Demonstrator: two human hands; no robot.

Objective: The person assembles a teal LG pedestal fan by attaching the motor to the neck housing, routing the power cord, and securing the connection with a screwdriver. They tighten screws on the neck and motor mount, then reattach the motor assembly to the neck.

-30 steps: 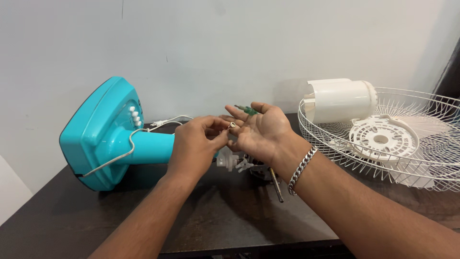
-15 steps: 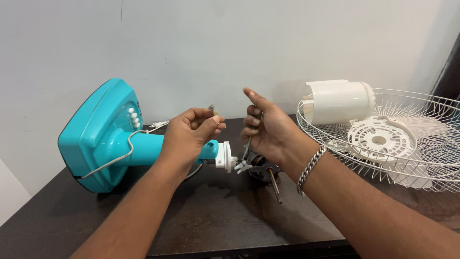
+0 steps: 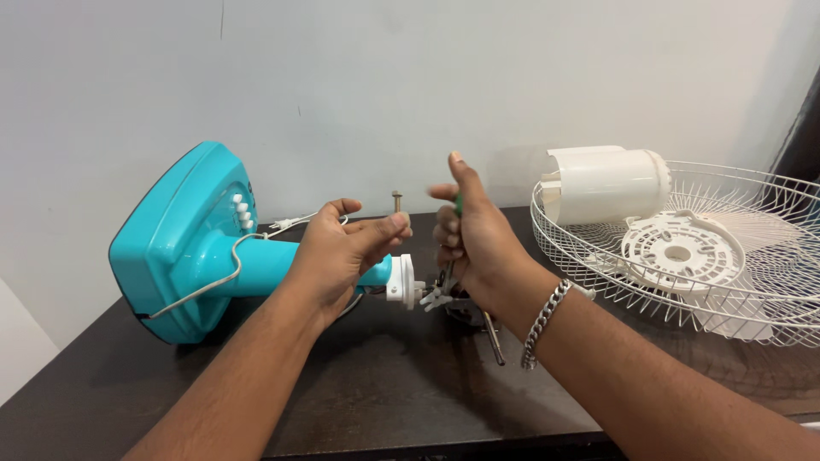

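Observation:
My left hand (image 3: 342, 252) pinches a small metal screw (image 3: 396, 201) upright between thumb and fingers, above the neck of a turquoise fan stand (image 3: 192, 243) that lies on its side. The neck ends in a white joint piece (image 3: 401, 282). My right hand (image 3: 474, 235), with a metal bracelet on its wrist, is closed around a green-handled screwdriver (image 3: 457, 205) whose tip points down. The dark fan motor with its steel shaft (image 3: 491, 333) rests on the table just under that hand, partly hidden by it.
A white wire fan guard (image 3: 726, 248) lies at the right, holding a white motor cover (image 3: 602, 181) and a round white plastic plate (image 3: 679, 252). A white power cord (image 3: 295, 222) trails behind the stand. The dark wooden table (image 3: 384, 384) stands against a pale wall.
My left hand took the screw out of my right palm and lifted it upright. My right hand turned and closed on the screwdriver, bringing it vertical.

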